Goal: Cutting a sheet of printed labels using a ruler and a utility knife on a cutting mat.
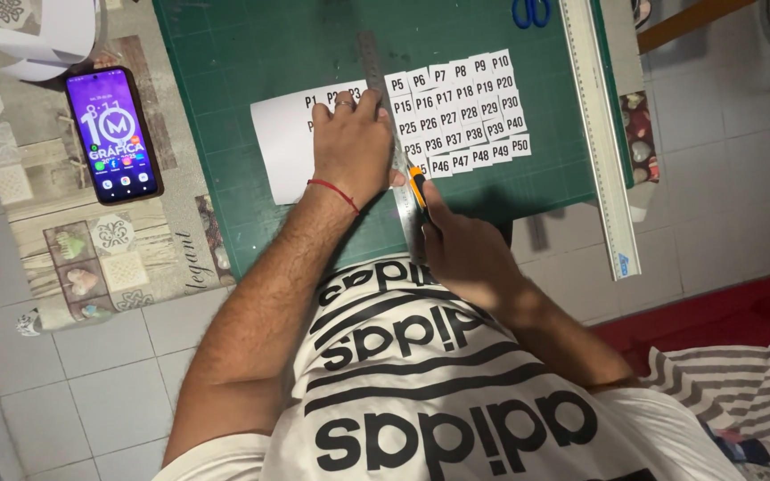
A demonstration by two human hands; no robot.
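Observation:
My left hand (349, 147) presses flat on a white paper sheet (280, 142) and on a steel ruler (372, 62) that runs up the green cutting mat (251, 62). A red string circles that wrist. My right hand (456, 245) grips an orange utility knife (418, 189) with its tip against the ruler's right edge near the sheet's lower end. To the right of the ruler, the sheet shows as a grid of small printed labels (474, 107) with cut lines between them.
A lit smartphone (113, 134) lies on the patterned tablecloth left of the mat. A long white ruler (601, 134) lies along the mat's right side. Blue scissor handles (533, 12) sit at the top edge, white paper (42, 36) at top left.

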